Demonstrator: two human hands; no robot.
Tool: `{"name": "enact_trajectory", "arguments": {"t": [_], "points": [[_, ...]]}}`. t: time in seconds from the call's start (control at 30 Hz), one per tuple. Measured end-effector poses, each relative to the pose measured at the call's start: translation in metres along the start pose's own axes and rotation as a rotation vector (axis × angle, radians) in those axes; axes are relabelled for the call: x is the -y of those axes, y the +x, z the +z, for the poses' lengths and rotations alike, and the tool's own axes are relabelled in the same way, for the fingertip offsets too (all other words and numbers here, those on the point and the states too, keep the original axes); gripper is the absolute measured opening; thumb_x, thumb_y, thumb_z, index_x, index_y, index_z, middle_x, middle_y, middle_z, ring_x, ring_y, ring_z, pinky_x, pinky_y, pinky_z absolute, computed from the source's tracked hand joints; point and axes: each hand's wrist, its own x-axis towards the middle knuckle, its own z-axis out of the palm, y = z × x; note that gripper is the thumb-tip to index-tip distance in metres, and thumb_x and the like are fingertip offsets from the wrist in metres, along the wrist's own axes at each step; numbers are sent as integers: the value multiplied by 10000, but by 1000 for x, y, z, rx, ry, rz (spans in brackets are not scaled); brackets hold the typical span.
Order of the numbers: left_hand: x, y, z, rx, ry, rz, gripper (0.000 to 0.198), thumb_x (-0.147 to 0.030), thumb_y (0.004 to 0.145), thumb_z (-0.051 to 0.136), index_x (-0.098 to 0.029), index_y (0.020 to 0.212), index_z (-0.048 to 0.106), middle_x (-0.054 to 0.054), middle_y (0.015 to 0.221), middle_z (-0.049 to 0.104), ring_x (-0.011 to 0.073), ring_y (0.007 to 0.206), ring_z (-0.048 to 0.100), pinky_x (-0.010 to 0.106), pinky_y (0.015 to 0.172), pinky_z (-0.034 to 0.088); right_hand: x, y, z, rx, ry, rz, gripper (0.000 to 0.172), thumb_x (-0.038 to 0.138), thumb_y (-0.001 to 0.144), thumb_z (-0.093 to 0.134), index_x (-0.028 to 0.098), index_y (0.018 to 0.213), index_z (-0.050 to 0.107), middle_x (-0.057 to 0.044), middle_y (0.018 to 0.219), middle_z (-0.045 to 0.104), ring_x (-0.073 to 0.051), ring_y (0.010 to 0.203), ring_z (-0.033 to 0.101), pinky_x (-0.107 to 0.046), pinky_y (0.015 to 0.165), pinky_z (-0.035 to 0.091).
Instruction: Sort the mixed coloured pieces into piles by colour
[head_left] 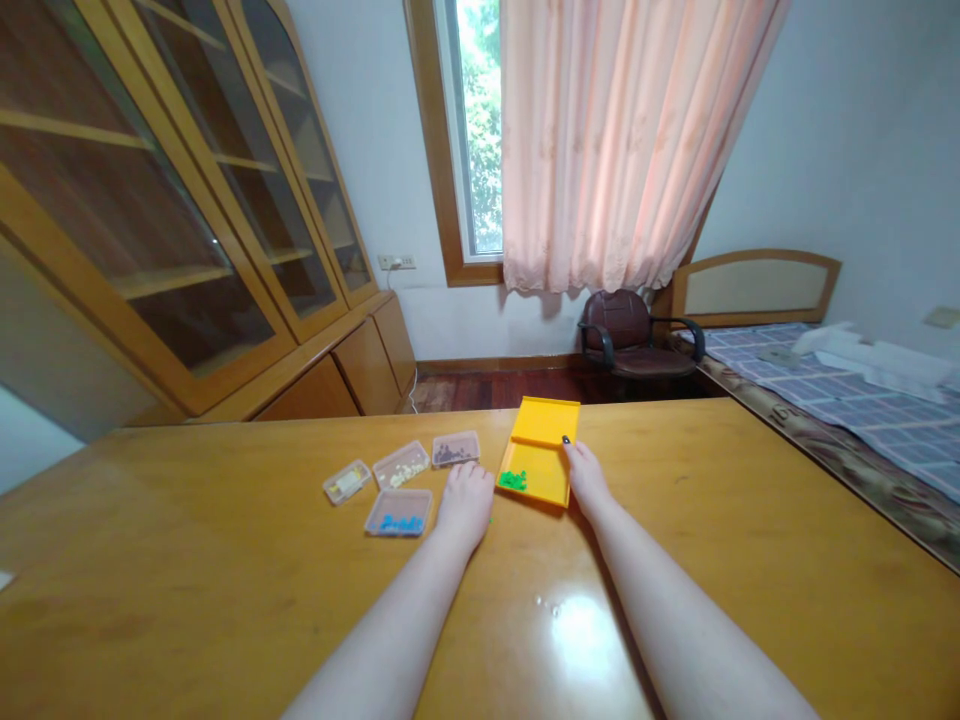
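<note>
A shallow case of smooth, opaque yellow plastic point(546, 468) lies on the wooden table point(712, 520), between the two hands and slightly askew. Its outline is rectangular, with thin raised rims and a straight ridge across it that divides the far panel from the near one. Small green pieces point(514, 481), irregular and bright, form a loose heap in the near-left corner.

The right hand point(589, 475) grips the case by its right edge, the dark-nailed thumb laid over the rim. The left hand point(465, 495) is palm down just left of the case, its fingers curled toward the table; the fingertips are hidden, so whether they hold anything cannot be told. A green speck point(490, 520) lies beside this hand.

Left of the left hand stand four open, translucent boxes of thin, rigid plastic with rounded corners. The nearest box point(397, 501) contains blue pieces point(403, 523); the box by the left fingers point(456, 439) contains dark greyish pieces point(454, 456); the middle box point(395, 459) contains cream-coloured bits point(407, 472). The smallest box, at far left point(334, 497), holds pale and yellow contents point(347, 484). The tabletop is glossy, varnished and faintly grained, with a bright reflection near the forearms.
</note>
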Motion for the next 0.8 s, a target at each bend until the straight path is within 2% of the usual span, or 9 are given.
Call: {"name": "enact_trajectory", "arguments": {"t": [0.1, 0.27, 0.33, 0.47, 0.6, 0.67, 0.73, 0.8], "points": [[-3, -3, -3, 66, 2, -9, 220, -83, 827, 413, -139, 856, 624, 107, 870, 632, 244, 916, 538, 377, 795, 384, 1, 0, -1, -8, -32, -9, 353, 509, 623, 665, 197, 783, 623, -41, 811, 716, -251, 784, 659, -337, 692, 522], [-6, -4, -8, 118, -14, -89, 220, -70, 848, 376, -143, 907, 575, 103, 872, 628, 239, 895, 552, 367, 780, 373, -1, 0, -1, -1, -25, -19, 364, 524, 641, 650, 199, 797, 608, -35, 817, 713, -242, 781, 659, -338, 699, 520], [-5, -1, -13, 104, -39, -127, 202, -91, 859, 379, -146, 916, 565, 100, 877, 631, 234, 883, 562, 362, 775, 378, -1, 0, -1, 5, -24, -18, 367, 523, 642, 651, 198, 805, 604, -34, 814, 713, -239, 777, 659, -340, 701, 520], [-4, 13, -26, -4, -203, -125, 161, -222, 881, 428, -177, 934, 574, 64, 903, 647, 210, 886, 577, 337, 793, 398, 0, -2, 0, 18, -26, -4, 372, 522, 628, 663, 194, 791, 597, -42, 801, 712, -239, 746, 659, -339, 686, 521], [0, 19, -33, -29, -360, -73, 264, -230, 868, 440, -206, 1098, 566, 63, 1117, 615, 188, 1041, 549, 313, 903, 398, 4, -4, 1, 22, -38, -19, 383, 532, 628, 657, 193, 795, 601, -47, 821, 714, -240, 757, 659, -330, 679, 519], [0, 9, -31, -34, -389, -141, 319, -188, 854, 416, -189, 1139, 559, 81, 1210, 567, 191, 1122, 510, 316, 962, 377, 6, -5, 2, 17, -46, -21, 378, 532, 627, 655, 194, 787, 603, -47, 819, 715, -241, 761, 658, -328, 681, 518], [-3, -10, -26, -13, -405, -247, 416, -195, 847, 406, -159, 1255, 478, 115, 1314, 488, 207, 1201, 456, 333, 1005, 350, 7, -6, 3, 12, -54, -21, 367, 529, 622, 657, 196, 768, 602, -45, 800, 714, -241, 757, 657, -327, 676, 518], [-9, -32, -19, 118, -385, -310, 558, -269, 817, 469, -142, 1350, 367, 149, 1430, 345, 259, 1289, 361, 375, 1039, 312, 6, -5, 4, 15, -55, -22, 357, 527, 625, 654, 198, 757, 603, -44, 793, 714, -240, 757, 656, -328, 678, 519]]}}
